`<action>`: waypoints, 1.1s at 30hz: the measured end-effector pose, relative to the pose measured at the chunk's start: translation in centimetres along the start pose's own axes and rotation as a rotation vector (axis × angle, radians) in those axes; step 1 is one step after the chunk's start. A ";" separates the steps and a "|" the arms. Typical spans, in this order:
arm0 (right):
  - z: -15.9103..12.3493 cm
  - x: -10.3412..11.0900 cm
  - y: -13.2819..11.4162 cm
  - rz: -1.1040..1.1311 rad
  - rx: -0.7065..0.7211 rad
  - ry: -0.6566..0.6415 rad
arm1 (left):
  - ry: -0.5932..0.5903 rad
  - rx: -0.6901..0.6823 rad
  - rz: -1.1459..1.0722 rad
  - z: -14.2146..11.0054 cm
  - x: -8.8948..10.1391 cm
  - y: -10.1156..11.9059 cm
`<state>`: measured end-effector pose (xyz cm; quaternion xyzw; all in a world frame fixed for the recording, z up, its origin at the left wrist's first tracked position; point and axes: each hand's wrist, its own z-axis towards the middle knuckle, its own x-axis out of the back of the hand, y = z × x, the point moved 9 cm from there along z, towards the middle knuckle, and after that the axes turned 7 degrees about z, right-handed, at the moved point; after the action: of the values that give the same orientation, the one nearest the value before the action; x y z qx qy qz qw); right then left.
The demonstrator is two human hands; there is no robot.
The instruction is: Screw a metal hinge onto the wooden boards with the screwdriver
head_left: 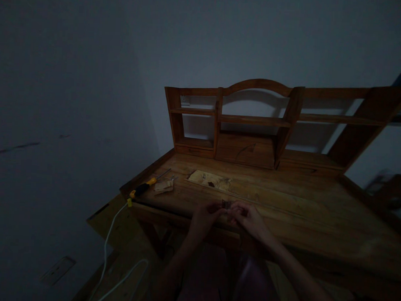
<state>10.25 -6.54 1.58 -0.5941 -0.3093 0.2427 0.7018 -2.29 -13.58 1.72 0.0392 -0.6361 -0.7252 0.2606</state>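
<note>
At the desk's front edge my left hand (205, 215) and my right hand (249, 218) meet, fingers pinched together. Between their fingertips is a small dark brownish piece (226, 205), too dim and small to make out its kind. Both hands are closed on it, just above the wooden desk top (284, 206). Beyond them lies a flat pale yellowish sheet or wrapper (208, 179) with a dark spot on it. To the left, a screwdriver (145, 186) with a yellow and black handle rests near the edge, beside a crumpled light brown piece of paper or card (164, 187).
A wooden shelf unit (254, 120) stands along the back of the desk, against the wall. A white cable (108, 235) with a yellow end hangs off the left front corner. Below is a yellowish board (114, 222). The room is dim.
</note>
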 end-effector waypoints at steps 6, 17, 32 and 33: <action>-0.2 -0.8 -0.2 -0.045 0.057 -0.049 | -0.013 0.025 0.030 0.0 -0.1 -0.1; -0.2 0.0 -0.7 -0.277 0.124 0.041 | 0.086 -0.024 0.052 1.3 2.3 -0.9; -3.7 11.0 1.2 -0.157 -0.017 0.322 | 0.207 0.035 1.235 11.6 24.8 -5.4; -4.1 11.3 1.2 -0.156 -0.018 0.324 | 0.202 0.038 1.229 11.7 24.6 -5.7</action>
<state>21.04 -1.09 1.68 -0.6060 -0.2396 0.0859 0.7536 -29.90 -13.21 5.34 -0.2612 -0.5273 -0.4239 0.6885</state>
